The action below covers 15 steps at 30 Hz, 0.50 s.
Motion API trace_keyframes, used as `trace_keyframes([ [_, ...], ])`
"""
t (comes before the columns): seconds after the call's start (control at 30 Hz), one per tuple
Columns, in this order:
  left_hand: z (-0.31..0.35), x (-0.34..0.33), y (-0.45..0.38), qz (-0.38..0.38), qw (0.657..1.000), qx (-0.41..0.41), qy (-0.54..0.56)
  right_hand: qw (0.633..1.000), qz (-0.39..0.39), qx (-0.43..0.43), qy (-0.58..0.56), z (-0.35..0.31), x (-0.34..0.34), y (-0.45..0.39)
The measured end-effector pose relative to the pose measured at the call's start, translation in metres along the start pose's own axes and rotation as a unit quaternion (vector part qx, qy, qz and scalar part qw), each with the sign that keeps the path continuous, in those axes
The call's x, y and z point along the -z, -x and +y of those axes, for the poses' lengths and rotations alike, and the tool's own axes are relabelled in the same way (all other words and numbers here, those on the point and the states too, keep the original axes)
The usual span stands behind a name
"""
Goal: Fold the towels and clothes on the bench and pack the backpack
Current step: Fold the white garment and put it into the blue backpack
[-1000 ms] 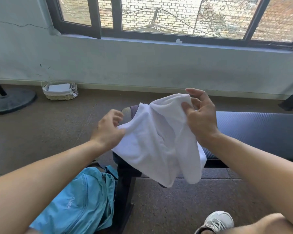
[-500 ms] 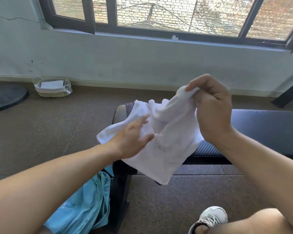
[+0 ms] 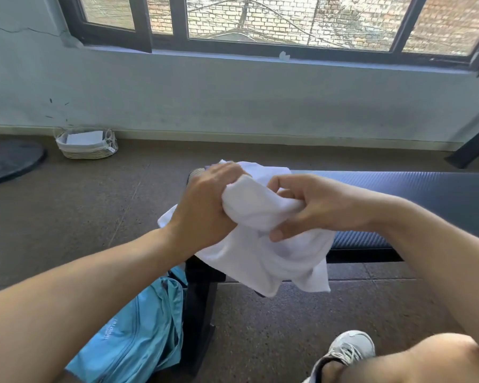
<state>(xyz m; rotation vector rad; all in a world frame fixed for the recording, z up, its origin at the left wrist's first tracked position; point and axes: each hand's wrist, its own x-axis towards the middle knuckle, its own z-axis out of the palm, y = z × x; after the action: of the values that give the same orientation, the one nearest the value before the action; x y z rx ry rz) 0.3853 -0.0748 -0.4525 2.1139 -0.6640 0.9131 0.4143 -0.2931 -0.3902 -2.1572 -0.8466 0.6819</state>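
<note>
A white towel point(image 3: 263, 258) is bunched between both hands above the left end of the dark padded bench point(image 3: 415, 194). My left hand point(image 3: 205, 205) grips the towel's left part, its fingers curled over the cloth. My right hand point(image 3: 313, 205) holds a twisted fold of it between thumb and fingers. The towel's loose lower edge hangs over the bench's front. A light blue backpack point(image 3: 138, 330) lies on the floor by the bench leg, under my left forearm.
A wicker basket point(image 3: 86, 146) with white contents stands by the wall at the left. A round black stand base point(image 3: 9, 161) lies at the far left. My shoe point(image 3: 346, 352) and knee show at the bottom right. A black frame leg point(image 3: 470, 147) slants at the right.
Both hands have come together and lower. My left hand moved from under the towel to gripping it from above, and the towel is more bunched than before.
</note>
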Motion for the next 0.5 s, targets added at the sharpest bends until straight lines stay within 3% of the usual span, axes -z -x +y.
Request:
trace_keyframes([
  [0.07,0.014,0.008,-0.004,0.042,0.999,-0.031,0.001,0.995,0.056,-0.025,0.078,0.007,-0.003,-0.005],
  [0.13,0.027,0.013,-0.009,0.039,0.998,-0.032,0.02,0.995,0.093,-0.018,0.012,0.013,-0.002,-0.007],
  [0.27,0.026,0.021,-0.017,-0.119,0.987,0.094,0.043,0.957,0.235,0.01,-0.172,0.028,0.009,-0.012],
  [0.37,0.017,0.033,-0.015,-0.225,0.934,0.229,0.158,0.919,0.315,-0.004,-0.235,0.037,0.017,-0.016],
  [0.43,0.014,0.046,-0.016,-0.235,0.88,0.304,0.28,0.901,0.344,0.006,-0.265,0.041,0.017,-0.017],
  [0.5,0.016,0.056,-0.021,-0.196,0.886,0.291,0.303,0.869,0.412,0.039,-0.27,0.041,0.017,-0.019],
])
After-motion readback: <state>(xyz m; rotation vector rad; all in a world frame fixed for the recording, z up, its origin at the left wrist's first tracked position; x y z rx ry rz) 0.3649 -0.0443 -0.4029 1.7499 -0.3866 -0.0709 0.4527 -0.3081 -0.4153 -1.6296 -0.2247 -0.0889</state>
